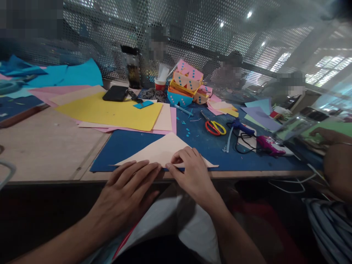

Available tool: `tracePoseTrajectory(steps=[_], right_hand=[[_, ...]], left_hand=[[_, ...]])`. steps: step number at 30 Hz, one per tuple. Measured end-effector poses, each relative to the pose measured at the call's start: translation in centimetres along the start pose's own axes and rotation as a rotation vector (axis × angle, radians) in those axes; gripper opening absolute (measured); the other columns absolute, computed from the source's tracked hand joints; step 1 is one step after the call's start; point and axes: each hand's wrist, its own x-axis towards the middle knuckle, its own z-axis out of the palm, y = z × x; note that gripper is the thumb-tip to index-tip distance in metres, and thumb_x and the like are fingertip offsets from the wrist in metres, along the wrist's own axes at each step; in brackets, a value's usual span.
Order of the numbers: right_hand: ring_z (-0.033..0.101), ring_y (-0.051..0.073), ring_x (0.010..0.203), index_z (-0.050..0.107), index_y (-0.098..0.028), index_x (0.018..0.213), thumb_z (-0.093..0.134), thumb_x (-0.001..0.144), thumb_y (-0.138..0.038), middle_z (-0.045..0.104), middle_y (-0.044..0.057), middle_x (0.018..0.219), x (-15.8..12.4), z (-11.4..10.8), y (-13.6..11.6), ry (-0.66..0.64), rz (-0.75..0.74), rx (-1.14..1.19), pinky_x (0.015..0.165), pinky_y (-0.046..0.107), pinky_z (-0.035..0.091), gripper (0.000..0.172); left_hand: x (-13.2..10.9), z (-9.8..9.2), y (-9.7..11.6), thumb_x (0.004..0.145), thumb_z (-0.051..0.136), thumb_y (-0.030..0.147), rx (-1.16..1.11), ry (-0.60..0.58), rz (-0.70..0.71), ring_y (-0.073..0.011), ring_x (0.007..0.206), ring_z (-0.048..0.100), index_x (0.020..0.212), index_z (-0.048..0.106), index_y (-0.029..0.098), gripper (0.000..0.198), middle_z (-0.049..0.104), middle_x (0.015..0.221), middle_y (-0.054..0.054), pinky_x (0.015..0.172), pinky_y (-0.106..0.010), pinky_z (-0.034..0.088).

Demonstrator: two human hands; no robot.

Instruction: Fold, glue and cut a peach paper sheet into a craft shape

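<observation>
Both hands work at the near edge of the bench (41, 146). Left hand (129, 187) lies flat, fingers spread, pressing down on the near edge of a folded peach paper triangle (162, 150). Right hand (192, 170) sits just beside it to the right, thumb and forefinger pinched on the same folded edge, the other fingers curled on the sheet. The paper triangle lies on a dark blue cutting mat (123, 148), its long edge along the mat's near side and its tip pointing far.

On the mat to the right of the paper lie orange and yellow scissors (215, 127), and farther right a blue glue gun (242, 127) with a black cable, then a magenta tool (268, 143). Small blue paper scraps dot the mat between the paper and the scissors. At the right edge another person's hand (330, 136) rests on the bench, with a striped sleeve (330, 227) below it.

Left of the mat and farther off, a large yellow sheet (110, 110) lies over pink and cream sheets, with a black pouch (115, 93) at its far edge. Beyond these stand a stack of paper boxes with blue dots (185, 84) and a small red cup (160, 85). Blue sheets (79, 73) lie at the far left. A perforated metal screen (192, 29) closes the far side.
</observation>
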Motion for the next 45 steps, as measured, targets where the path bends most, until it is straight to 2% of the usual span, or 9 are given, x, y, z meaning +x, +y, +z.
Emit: tracePoseTrajectory(steps=[7,16,26,37,45], right_hand=[[0.053,0.02,0.097,0.06,-0.022,0.088,0.068,0.09,-0.031,0.063,0.001,0.095,0.0,0.0,0.0,-0.003,0.001,-0.013,0.088,0.036,0.039,0.012],[0.052,0.023,0.095,0.058,-0.023,0.088,0.066,0.091,-0.041,0.063,0.002,0.095,0.2,-0.1,-0.5,-0.026,0.004,-0.099,0.083,0.037,0.039,0.02],[0.052,0.021,0.097,0.059,-0.022,0.087,0.063,0.09,-0.027,0.064,0.001,0.097,0.2,-0.3,-0.3,-0.044,0.003,-0.054,0.087,0.037,0.039,0.007],[0.053,0.021,0.098,0.059,-0.022,0.087,0.063,0.09,-0.027,0.064,0.002,0.097,0.0,-0.2,-0.2,-0.027,-0.001,-0.041,0.088,0.037,0.039,0.006],[0.053,0.022,0.098,0.059,-0.022,0.088,0.063,0.09,-0.027,0.064,0.002,0.097,0.1,-0.3,-0.3,-0.028,0.009,-0.029,0.088,0.037,0.04,0.006]], left_hand=[[-0.4,0.3,0.1,0.096,0.056,0.04,-0.001,-0.051,-0.023,-0.0292,0.126,0.055,0.142,0.051,0.023,0.049,0.062,0.138,-0.005,0.114,-0.05,0.029],[0.3,0.1,0.3,0.095,0.059,0.039,0.021,-0.02,0.004,-0.0314,0.121,0.057,0.138,0.054,0.021,0.047,0.067,0.131,-0.007,0.109,-0.052,0.034],[0.1,0.0,0.3,0.095,0.056,0.039,0.003,-0.023,-0.034,-0.0304,0.119,0.058,0.136,0.054,0.023,0.044,0.067,0.131,-0.006,0.107,-0.052,0.033],[-1.0,0.0,0.1,0.092,0.061,0.037,0.055,-0.04,-0.089,-0.0333,0.132,0.048,0.146,0.045,0.029,0.057,0.058,0.142,-0.006,0.114,-0.056,0.029],[-1.7,0.1,-0.7,0.091,0.063,0.035,0.122,-0.075,-0.08,-0.0349,0.134,0.045,0.148,0.043,0.031,0.06,0.05,0.15,-0.006,0.112,-0.059,0.031]])
